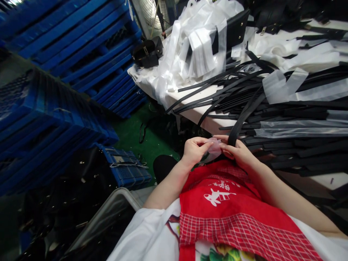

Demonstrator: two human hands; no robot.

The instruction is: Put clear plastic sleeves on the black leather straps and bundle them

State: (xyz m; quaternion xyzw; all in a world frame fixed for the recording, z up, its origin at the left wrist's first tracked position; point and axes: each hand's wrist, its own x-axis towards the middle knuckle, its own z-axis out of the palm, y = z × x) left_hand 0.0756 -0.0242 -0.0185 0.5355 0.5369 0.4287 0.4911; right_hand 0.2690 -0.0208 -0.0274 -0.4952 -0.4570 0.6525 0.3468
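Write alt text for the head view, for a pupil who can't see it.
A person's left hand and right hand hold translucent film between them before a red apron, a black strap against the right. A white table bears many more straps and white wrapping; blue pallets are stacked at picture left.

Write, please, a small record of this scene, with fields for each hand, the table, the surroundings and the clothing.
Left hand: pinches translucent film
Right hand: holds black strapping; fingertips at the same film
Table: carries many black straps and a heap of white wrapping
Surroundings: stacked blue pallets, green floor
Clothing: red apron
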